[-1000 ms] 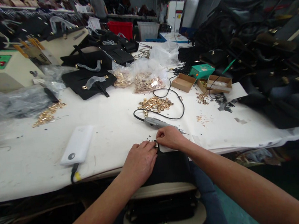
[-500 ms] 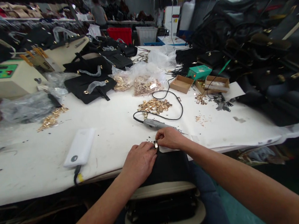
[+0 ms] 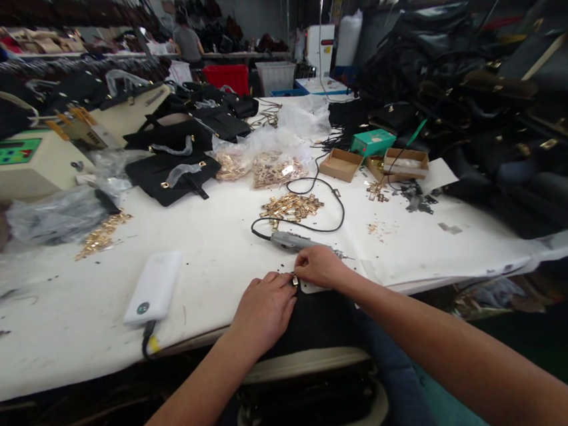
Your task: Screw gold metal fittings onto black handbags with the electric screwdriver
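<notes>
A black handbag (image 3: 315, 324) with a pale lining lies across the front table edge, its mouth open toward me. On its flap tip sits a small gold metal clasp (image 3: 295, 280). My left hand (image 3: 267, 305) rests on the flap, fingers bent and pressed at the clasp's left side. My right hand (image 3: 319, 266) is closed in a pinch at the clasp's right side; its fingertips hide what they grip. Just beyond lies a grey electric rotary tool (image 3: 294, 241) with a thin bit, near a heap of gold metal clasp pieces (image 3: 291, 207).
A white power bank (image 3: 154, 287) with a black cable lies on the left. Clear bags of fittings (image 3: 274, 167), cardboard boxes (image 3: 341, 165) and a green box (image 3: 372, 141) stand farther back. Black bags (image 3: 172, 175) are piled around. A person (image 3: 188, 41) is in the background.
The view has shifted slightly. Both hands stay at the flap tip; the right fingers have moved slightly closer over the clasp.
</notes>
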Demonstrator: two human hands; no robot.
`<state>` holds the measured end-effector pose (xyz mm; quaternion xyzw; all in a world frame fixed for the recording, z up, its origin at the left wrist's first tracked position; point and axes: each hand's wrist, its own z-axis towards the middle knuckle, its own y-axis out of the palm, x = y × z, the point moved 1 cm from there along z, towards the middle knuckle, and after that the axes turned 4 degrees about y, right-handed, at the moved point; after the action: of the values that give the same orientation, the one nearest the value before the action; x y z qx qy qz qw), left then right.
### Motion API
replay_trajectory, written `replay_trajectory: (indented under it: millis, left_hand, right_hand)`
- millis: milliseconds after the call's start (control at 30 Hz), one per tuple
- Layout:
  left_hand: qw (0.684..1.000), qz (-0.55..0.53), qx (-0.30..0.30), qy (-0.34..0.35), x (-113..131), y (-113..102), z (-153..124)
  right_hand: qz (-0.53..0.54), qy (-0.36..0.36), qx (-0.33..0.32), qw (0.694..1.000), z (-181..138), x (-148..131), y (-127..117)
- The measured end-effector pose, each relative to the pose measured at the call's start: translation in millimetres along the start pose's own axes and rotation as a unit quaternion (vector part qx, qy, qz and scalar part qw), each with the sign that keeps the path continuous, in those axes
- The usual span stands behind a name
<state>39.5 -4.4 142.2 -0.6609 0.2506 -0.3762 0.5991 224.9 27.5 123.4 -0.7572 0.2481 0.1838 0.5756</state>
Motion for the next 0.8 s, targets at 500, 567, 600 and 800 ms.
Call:
replay_trajectory:
  millis: [500, 567, 600, 800]
  left_hand:
    - [0.999, -0.016, 0.036, -0.012, -1.0, 6.9, -0.3]
    - [0.998, -0.005, 0.068, -0.004, -6.5, 17.6, -2.6]
    - [0.997, 0.003, 0.082, 0.001, -9.4, 22.6, -3.4]
    - [0.986, 0.057, 0.147, 0.051, -33.6, 44.6, -5.0]
  right_hand:
    - [0.049, -0.029, 0.058, 0.997, -8.8, 6.3, 13.3]
    - [0.107, -0.055, 0.069, 0.99, -18.5, 10.6, 14.1]
    - [0.135, -0.067, 0.076, 0.986, -23.6, 13.8, 12.1]
    - [0.137, -0.023, 0.197, 0.97, -28.3, 67.4, -53.7]
